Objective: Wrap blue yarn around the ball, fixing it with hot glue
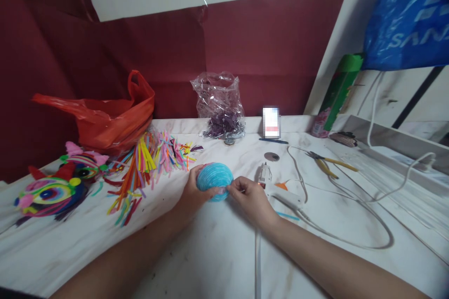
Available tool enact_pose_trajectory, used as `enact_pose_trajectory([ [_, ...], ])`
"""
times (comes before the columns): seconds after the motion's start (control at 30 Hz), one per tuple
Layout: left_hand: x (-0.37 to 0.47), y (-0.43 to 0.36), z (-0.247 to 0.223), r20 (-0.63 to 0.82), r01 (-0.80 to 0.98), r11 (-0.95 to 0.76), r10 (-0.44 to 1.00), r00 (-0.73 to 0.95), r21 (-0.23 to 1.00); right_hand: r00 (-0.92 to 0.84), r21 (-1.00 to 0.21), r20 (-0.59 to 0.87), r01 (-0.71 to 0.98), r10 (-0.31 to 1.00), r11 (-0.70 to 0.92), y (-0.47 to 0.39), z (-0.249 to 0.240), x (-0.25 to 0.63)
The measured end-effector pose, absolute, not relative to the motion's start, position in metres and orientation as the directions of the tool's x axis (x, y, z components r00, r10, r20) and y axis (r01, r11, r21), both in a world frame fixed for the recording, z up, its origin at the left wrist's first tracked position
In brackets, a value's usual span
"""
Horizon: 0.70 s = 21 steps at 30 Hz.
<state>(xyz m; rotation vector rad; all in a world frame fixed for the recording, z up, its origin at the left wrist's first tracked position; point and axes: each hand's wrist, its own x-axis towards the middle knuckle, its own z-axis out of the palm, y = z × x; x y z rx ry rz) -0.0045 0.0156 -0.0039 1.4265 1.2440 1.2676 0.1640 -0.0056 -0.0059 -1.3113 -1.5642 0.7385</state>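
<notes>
Holds a blue ball [214, 178], rounded, ridged and fuzzy-looking, above the marble-patterned worktop [203, 257] in curled fingers of the left hand [194, 191]. Pinches narrowly at its right edge with the right hand [253, 201], near a smooth white glue gun [286, 196].

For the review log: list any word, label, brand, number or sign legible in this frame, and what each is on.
"SAN", with a further letter cut off by the frame edge: on the blue bag, upper right.
Bright standing screen: pixelated, unreadable.
Pink-patterned item beside the green box: print too small and blurred to read.
I can make out no other text or numbers.
</notes>
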Motion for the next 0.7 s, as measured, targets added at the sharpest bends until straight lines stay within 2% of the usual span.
enact_pose_trajectory([
  [0.2, -0.0060, 0.0160, -0.0060, 0.188, 0.179, -0.184, 0.982, -0.010, 0.966, -0.016, -0.877, 0.264, 0.413, 0.964, 0.247, -0.0073, -0.0043, 0.1632],
  [0.33, -0.0047, 0.0149, -0.0062, 0.158, 0.207, -0.144, 0.986, -0.055, 0.968, 0.000, -0.890, 0.284, 0.373, 0.959, 0.263, -0.0070, -0.0027, 0.1639],
  [0.47, -0.0040, 0.0141, -0.0041, 0.149, 0.171, -0.146, 0.989, -0.005, 0.974, 0.008, -0.888, 0.275, 0.386, 0.961, 0.251, -0.0068, -0.0033, 0.1657],
  [0.7, -0.0108, 0.0129, 0.0033, 0.179, 0.209, -0.184, 0.983, 0.046, 0.960, -0.006, -0.859, 0.310, 0.427, 0.951, 0.283, -0.0089, -0.0034, 0.1647],
])
